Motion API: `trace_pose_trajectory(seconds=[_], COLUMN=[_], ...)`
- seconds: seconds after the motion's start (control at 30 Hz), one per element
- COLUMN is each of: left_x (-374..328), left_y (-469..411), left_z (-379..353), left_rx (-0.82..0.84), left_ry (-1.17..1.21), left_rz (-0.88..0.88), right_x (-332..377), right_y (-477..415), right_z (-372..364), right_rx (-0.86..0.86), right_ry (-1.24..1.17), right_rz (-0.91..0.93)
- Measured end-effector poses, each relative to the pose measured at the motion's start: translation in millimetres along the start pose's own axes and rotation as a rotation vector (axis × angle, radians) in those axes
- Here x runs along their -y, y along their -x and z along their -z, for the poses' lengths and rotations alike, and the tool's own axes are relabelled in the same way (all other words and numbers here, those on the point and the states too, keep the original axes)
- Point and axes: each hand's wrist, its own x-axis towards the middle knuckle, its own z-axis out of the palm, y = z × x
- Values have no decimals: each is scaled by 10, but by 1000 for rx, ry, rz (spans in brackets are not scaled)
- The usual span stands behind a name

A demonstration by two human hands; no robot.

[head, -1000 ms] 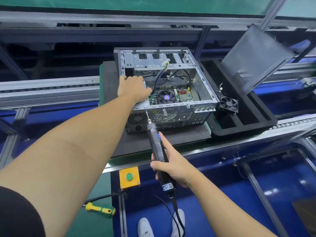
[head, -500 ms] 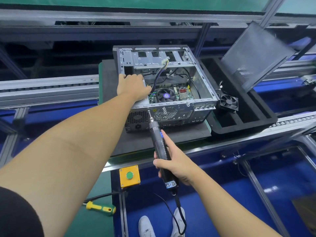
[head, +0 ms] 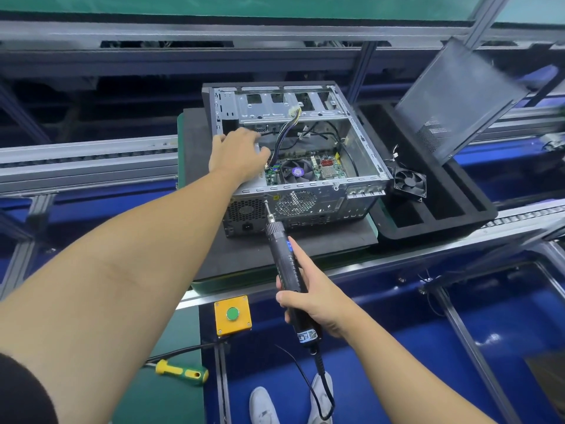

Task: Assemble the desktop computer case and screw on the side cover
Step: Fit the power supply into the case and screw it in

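Note:
An open computer case lies on its side on a dark foam mat, its motherboard, fan and cables showing. My left hand rests on the case's left top edge, over the power supply corner, fingers spread. My right hand grips a black electric screwdriver; its bit touches the rear panel near the power supply grille. The dark side cover leans tilted at the back right, above a black foam tray.
A loose black fan sits in the foam tray beside the case. A yellow box with a green button is at the bench's front edge. A yellow-green hand screwdriver lies at the lower left. Conveyor rails run on both sides.
My left hand has shifted a little farther onto the case, its fingers now spread. The screwdriver bit stays at the same spot on the rear panel.

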Motion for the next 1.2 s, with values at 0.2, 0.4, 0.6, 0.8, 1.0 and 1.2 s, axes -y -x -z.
trace_pose_trajectory(seconds=[0.2, 0.4, 0.6, 0.8, 1.0, 1.2], left_x=[0, -162, -191, -249, -237, -263], left_y=[408, 490, 490, 574, 655, 732], left_z=[191, 394, 511, 537, 565, 546], left_rx=[-116, 323, 524, 579, 583, 558], left_ry=[459, 645, 1013, 1078, 1169, 1182], left_rz=[-137, 253, 593, 598, 596, 607], right_x=[71, 198, 225, 176, 153, 137], right_y=[-3, -79, -130, -177, -185, -161], right_z=[32, 2, -31, 10, 3, -25], right_rx=[-27, -55, -88, -96, -88, -77], right_ry=[21, 45, 53, 40, 20, 3], right_rz=[48, 109, 132, 134, 132, 121])
